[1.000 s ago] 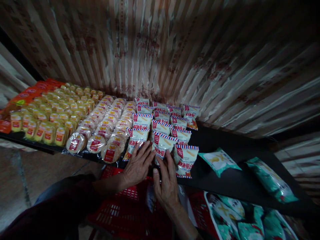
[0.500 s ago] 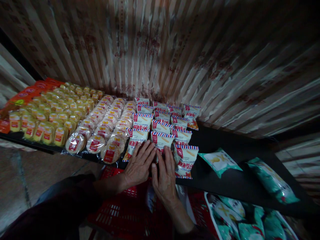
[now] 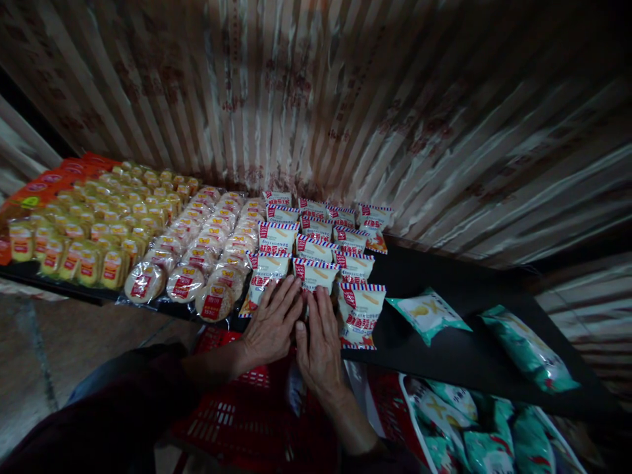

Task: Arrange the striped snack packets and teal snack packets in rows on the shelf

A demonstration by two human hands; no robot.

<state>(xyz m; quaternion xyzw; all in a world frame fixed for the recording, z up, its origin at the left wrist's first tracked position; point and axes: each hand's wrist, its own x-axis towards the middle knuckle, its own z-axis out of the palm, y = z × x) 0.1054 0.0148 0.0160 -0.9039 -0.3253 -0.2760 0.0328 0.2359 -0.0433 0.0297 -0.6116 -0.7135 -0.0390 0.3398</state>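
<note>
My left hand (image 3: 270, 322) and my right hand (image 3: 318, 339) lie flat, side by side, on white snack packets with red and blue striped edges (image 3: 316, 245) at the front of a black shelf (image 3: 444, 359). The left hand's fingers rest on the front-left packet (image 3: 261, 280). Spread over the front-middle packet (image 3: 315, 274) are the right hand's fingers, which press it down. A third front packet (image 3: 360, 314) lies just right of my right hand. Neither hand grips anything.
Round biscuit packs (image 3: 202, 260) and yellow packets (image 3: 93, 230) fill the shelf to the left. Teal packets (image 3: 427, 313) lie on the shelf to the right, with more in a container below (image 3: 469, 431). A red basket (image 3: 247, 408) sits under my hands. A striped curtain (image 3: 345, 112) hangs behind.
My right hand has slid left and forward over the middle packet, closing up against my left hand. The front-middle packet now lies straighter in its row.
</note>
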